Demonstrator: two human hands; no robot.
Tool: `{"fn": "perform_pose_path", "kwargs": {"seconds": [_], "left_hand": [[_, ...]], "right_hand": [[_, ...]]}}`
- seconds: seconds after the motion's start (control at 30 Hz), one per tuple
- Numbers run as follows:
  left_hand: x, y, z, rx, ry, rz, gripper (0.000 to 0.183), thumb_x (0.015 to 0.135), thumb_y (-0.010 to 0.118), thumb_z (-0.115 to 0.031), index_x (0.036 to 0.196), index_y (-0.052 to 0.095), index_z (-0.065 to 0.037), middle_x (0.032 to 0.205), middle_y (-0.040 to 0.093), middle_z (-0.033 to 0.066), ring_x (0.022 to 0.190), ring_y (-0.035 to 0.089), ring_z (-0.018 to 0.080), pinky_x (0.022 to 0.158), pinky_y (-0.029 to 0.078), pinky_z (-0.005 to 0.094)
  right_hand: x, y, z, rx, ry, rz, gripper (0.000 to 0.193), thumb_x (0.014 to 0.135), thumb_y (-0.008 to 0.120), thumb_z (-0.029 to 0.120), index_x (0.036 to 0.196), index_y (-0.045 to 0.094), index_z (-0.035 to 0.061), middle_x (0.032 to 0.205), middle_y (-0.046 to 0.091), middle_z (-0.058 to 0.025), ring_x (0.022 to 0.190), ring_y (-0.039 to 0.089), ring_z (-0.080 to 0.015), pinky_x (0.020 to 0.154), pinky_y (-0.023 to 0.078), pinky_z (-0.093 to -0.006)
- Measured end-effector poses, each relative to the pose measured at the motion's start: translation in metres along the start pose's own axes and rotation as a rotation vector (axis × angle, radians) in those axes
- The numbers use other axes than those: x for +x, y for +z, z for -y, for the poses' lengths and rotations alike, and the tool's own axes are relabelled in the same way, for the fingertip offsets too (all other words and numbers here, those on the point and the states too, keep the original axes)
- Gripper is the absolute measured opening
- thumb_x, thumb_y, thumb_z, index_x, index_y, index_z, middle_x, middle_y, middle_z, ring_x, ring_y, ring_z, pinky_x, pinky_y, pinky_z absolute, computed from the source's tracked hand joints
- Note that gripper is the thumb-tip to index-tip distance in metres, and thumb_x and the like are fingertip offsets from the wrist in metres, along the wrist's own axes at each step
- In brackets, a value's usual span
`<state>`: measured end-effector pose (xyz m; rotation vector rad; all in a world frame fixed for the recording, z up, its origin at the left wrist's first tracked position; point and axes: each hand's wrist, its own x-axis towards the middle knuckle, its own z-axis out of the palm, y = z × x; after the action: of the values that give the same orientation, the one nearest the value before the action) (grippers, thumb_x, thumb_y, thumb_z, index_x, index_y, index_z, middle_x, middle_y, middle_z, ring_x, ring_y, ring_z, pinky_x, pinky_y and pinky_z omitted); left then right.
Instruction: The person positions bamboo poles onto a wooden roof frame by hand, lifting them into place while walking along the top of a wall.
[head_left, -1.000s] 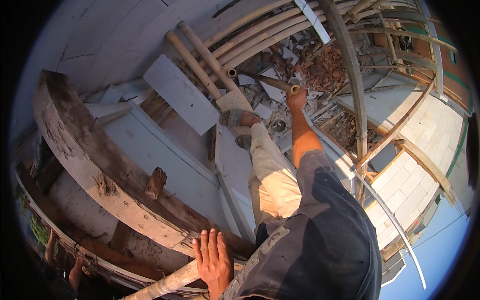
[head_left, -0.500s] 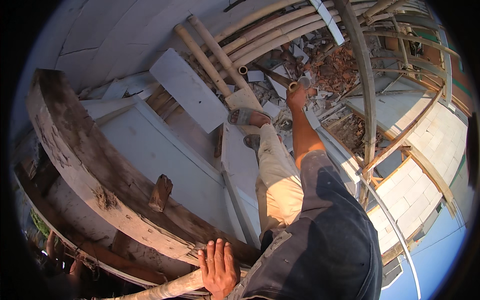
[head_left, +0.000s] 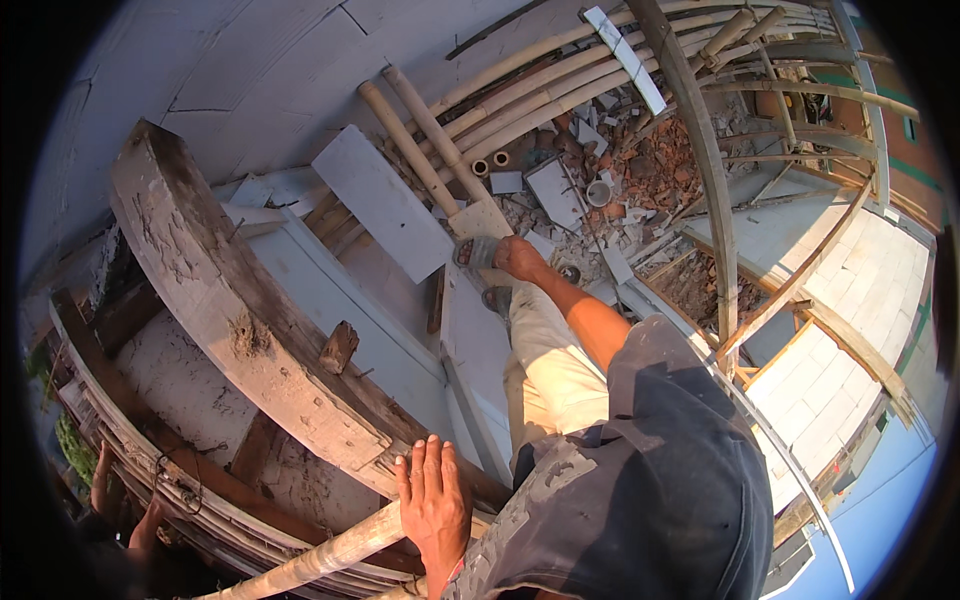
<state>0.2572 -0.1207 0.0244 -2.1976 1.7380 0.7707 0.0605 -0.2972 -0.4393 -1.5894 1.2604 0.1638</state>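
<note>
My left hand [head_left: 434, 505] lies flat, fingers stretched out, on the end of a weathered wooden beam [head_left: 250, 335]. A bamboo pole [head_left: 330, 553] runs out to the left from beside that hand. My right arm reaches down past my trouser leg. At its end my right hand [head_left: 520, 258] looks closed, beside my sandalled foot [head_left: 477, 252]; what it holds, if anything, is hidden. Beyond it, two round bamboo ends [head_left: 480, 168] show side by side near a pair of bamboo poles [head_left: 408, 132].
Broken brick rubble [head_left: 655, 165] and a pale cup-like container [head_left: 599, 192] lie ahead. A white board [head_left: 385, 205] slants left of my feet. A timber post [head_left: 715, 170] crosses on the right. Another person's arms [head_left: 147, 528] show at the lower left.
My right hand has drawn back from beside the container to my foot, away from the round bamboo end it was on. A second bamboo end now shows beside the first. My left hand stays on the beam.
</note>
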Motion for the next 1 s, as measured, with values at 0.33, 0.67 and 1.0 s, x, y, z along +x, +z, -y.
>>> {"fn": "perform_pose_path", "kwargs": {"seconds": [0.33,0.67,1.0], "left_hand": [[-0.012,-0.006,0.006,-0.083,0.02,-0.089,0.04,0.091,0.058,-0.002,0.131,0.065,-0.003,0.142,0.064,0.0144,0.137,0.057,0.0299,0.122,0.036,0.0486],[-0.035,0.019,0.014,-0.062,0.043,-0.269,0.029,0.094,0.057,-0.01,0.119,0.068,-0.002,0.134,0.068,0.0153,0.128,0.062,0.0292,0.118,0.041,0.0464],[-0.03,0.047,0.008,-0.066,-0.035,-0.55,0.013,0.087,0.063,-0.016,0.086,0.072,-0.007,0.09,0.071,0.0076,0.101,0.069,0.024,0.106,0.048,0.0401]], "right_hand": [[-0.096,-0.034,0.042,-0.116,-0.008,0.115,0.049,0.085,0.078,0.029,0.124,0.07,0.0006,0.126,0.07,-0.0248,0.121,0.066,-0.0412,0.103,0.053,-0.0467],[-0.116,-0.09,0.15,-0.039,-0.136,0.11,0.044,0.086,0.076,0.029,0.121,0.072,0.0028,0.119,0.074,-0.0196,0.113,0.07,-0.0362,0.099,0.053,-0.0427],[-0.234,-0.127,0.398,0.125,-0.672,0.162,0.03,0.098,0.072,0.018,0.12,0.068,-0.0017,0.114,0.075,-0.0135,0.104,0.071,-0.0199,0.094,0.055,-0.0339]]}}
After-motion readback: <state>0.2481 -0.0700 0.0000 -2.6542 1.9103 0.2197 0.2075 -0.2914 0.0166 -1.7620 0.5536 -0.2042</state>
